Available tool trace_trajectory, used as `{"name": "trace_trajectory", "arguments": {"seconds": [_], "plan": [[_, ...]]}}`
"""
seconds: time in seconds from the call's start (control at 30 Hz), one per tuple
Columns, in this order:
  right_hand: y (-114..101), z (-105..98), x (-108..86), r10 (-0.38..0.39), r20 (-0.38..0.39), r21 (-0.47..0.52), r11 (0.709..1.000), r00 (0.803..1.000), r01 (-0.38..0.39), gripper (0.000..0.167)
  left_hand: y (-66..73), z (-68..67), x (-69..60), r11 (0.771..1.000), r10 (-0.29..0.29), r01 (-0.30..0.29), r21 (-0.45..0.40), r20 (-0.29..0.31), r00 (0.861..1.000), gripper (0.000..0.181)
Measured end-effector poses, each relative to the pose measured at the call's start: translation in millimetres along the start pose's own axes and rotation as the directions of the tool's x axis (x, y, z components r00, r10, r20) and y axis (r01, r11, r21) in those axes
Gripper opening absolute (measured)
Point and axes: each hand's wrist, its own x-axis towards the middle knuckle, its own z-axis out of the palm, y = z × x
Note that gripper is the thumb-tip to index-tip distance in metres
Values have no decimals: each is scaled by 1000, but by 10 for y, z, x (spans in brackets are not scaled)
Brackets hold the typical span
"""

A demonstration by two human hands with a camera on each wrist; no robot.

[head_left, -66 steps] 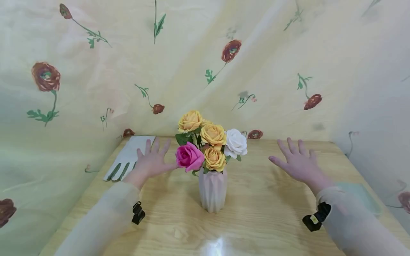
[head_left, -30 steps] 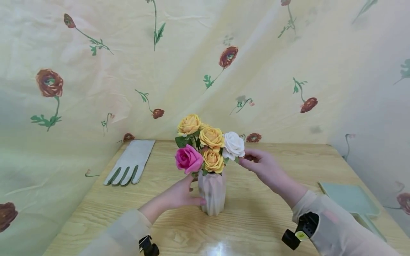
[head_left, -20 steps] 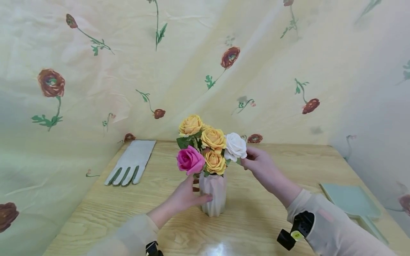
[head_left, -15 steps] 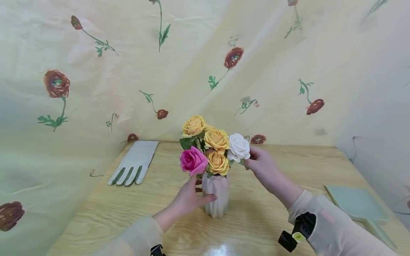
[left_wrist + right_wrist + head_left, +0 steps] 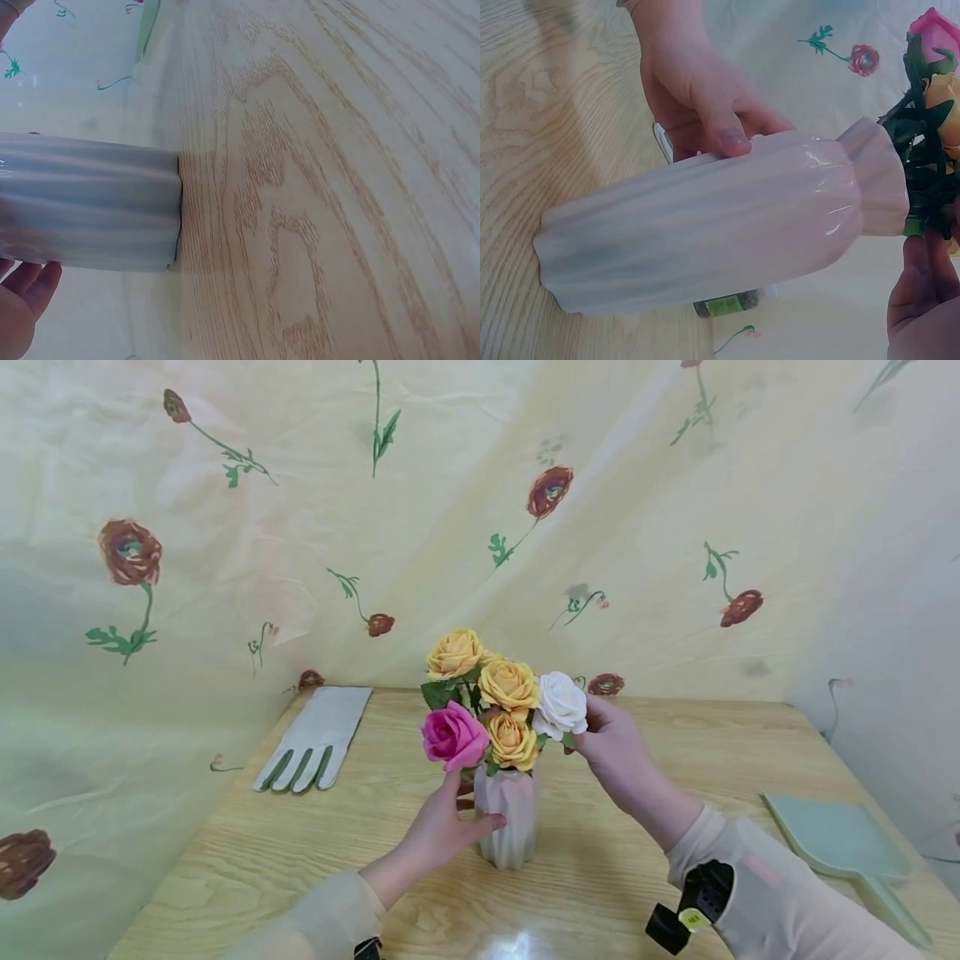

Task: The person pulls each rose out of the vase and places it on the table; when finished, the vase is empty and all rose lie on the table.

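A white fluted vase [image 5: 507,827] stands upright on the wooden table with several artificial roses in it. My left hand [image 5: 435,835] grips its left side, thumb across the front; in the right wrist view that thumb presses the glossy wall of the vase [image 5: 705,217]. Yellow roses [image 5: 508,685] fill the middle, with a pink rose [image 5: 453,735] at left and a white rose [image 5: 560,706] at right. Behind the white bloom, my right hand [image 5: 622,756] has its fingertips partly hidden. The right wrist view shows this right hand [image 5: 926,307] pinching green stem or leaf by the vase mouth.
A white work glove [image 5: 318,735] with green between its fingers lies at the back left. A pale green dustpan-like thing [image 5: 840,835] lies at the right edge. Behind the vase, the right wrist view has a small green-labelled jar [image 5: 726,304]. Flowered cloth [image 5: 300,502] hangs behind the table.
Both hands were spread apart above the table. They have come inward, the left onto the vase and the right to the white rose. Over the last half second almost nothing has moved.
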Motion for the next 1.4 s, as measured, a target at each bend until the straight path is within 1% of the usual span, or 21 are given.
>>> {"name": "trace_trajectory", "arguments": {"seconds": [0.07,0.13,0.3,0.4,0.57,0.63,0.77,0.9,1.0,1.13,1.23,1.33,1.4], "plan": [[-3,5,-15,10,-3,-18,1000,1000,-10,32,-2,-2,0,1000,1,-1,3,1,1000,78],[-7,12,-29,29,-8,-36,999,1000,-30,29,-2,-4,2,1000,-2,2,7,5,1000,77],[-10,32,-48,44,22,-30,999,999,-43,20,6,-13,-1,999,-28,28,19,15,999,74],[-21,50,-51,49,33,-12,999,998,-49,19,18,-18,-5,999,-37,36,10,20,999,72],[-53,76,-53,58,18,6,998,998,-58,30,28,-23,-4,1000,-29,29,-6,21,999,72],[-62,82,-52,43,15,29,999,999,-43,33,22,-24,-1,1000,-24,24,-9,22,999,72],[-77,89,-50,-1,-6,85,996,1000,1,30,11,-28,1,1000,-6,6,-13,19,1000,70],[-111,97,-48,-39,-45,149,988,998,45,43,9,-35,-4,1000,5,-5,-12,16,1000,68],[-159,102,-48,-33,-69,183,982,997,45,46,6,-35,-4,1000,1,0,-13,18,1000,68],[-204,111,-36,-20,-97,221,974,995,41,39,-1,-32,-2,1000,-9,9,-10,22,1000,68],[-226,122,-20,-22,-123,268,962,992,55,34,-7,-30,-1,1000,-15,16,-7,26,1000,68],[-253,122,-12,-18,-128,298,953,992,56,33,-16,-29,5,1000,-25,25,-1,29,999,68],[-275,114,-12,-13,-121,294,955,993,49,35,-25,-27,10,1000,-25,25,3,31,999,69]]}}
